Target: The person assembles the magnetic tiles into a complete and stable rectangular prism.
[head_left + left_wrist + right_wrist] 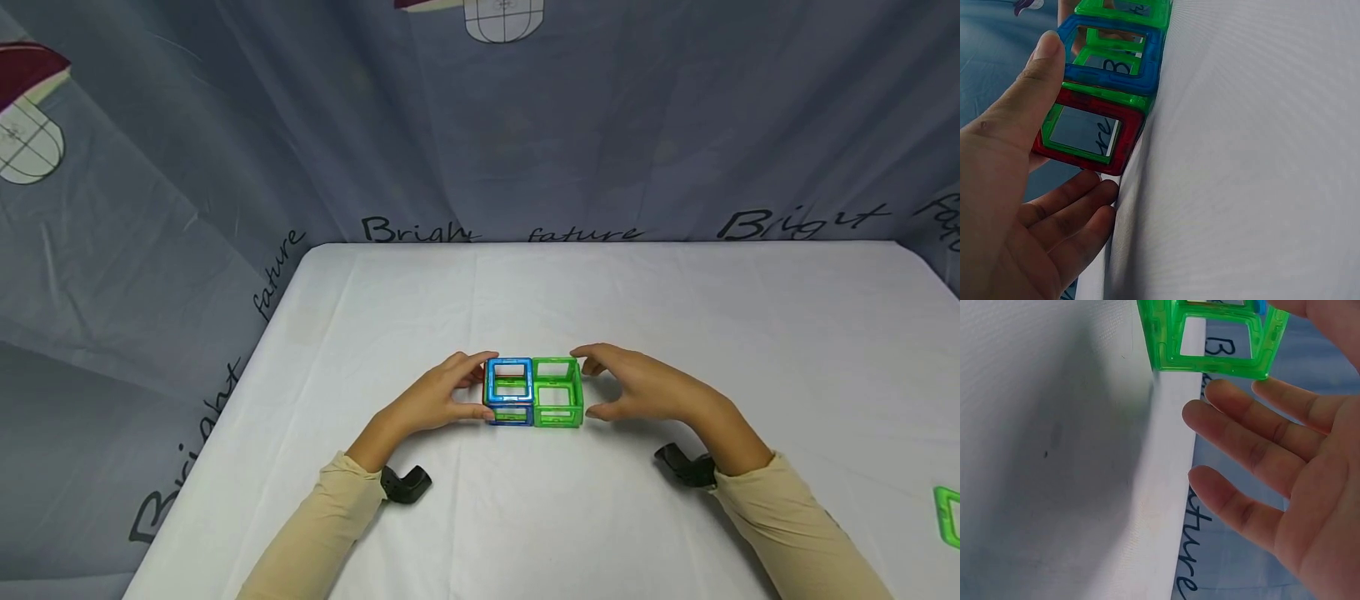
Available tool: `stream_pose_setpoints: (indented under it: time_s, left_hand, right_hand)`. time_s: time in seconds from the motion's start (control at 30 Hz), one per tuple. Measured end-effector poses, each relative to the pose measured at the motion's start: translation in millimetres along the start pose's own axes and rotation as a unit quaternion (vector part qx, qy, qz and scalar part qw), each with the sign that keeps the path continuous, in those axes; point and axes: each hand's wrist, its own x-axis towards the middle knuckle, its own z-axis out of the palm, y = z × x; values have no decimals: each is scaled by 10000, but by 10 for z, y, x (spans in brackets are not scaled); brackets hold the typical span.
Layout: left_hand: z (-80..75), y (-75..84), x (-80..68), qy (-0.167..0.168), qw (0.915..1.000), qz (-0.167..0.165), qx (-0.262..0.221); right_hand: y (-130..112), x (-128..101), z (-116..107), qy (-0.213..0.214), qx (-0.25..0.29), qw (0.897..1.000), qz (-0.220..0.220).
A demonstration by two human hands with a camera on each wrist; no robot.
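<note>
A two-cube block of magnetic tiles [557, 419] stands on the white table, blue-topped at the left and green with an open top at the right. A red tile [1132, 119] forms its left end. My left hand [442, 392] grips that end, thumb at the blue front tile [1147, 84] and index finger at the back corner. Around the right end is my right hand [645, 387], fingers spread; its index fingertip is close to the back corner, contact unclear. In the right wrist view, several fingers [1254, 450] extend beside the green end tile [1216, 364].
Another green tile [943, 517] lies at the table's right edge, partly out of frame. Black wrist cameras [405, 485] hang below both wrists. A grey curtain [600, 125] with lettering borders the white table [555, 517] at the back and left.
</note>
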Motion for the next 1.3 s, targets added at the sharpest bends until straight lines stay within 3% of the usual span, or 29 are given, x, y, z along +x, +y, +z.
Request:
stream_pose_setpoints:
  time_s: [0.63, 1.13, 1.3]
  left_hand:
    - [0, 23, 19, -12, 10000, 30, -51]
    - [-1, -8, -10, 102, 9999, -44, -36]
    - [11, -13, -16, 75, 9999, -71, -35]
  right_hand:
    - [95, -217, -37, 66, -105, 9989, 452]
    - [499, -901, -123, 385, -877, 9917, 853]
    - [777, -1249, -113, 319, -1250, 9824, 1349]
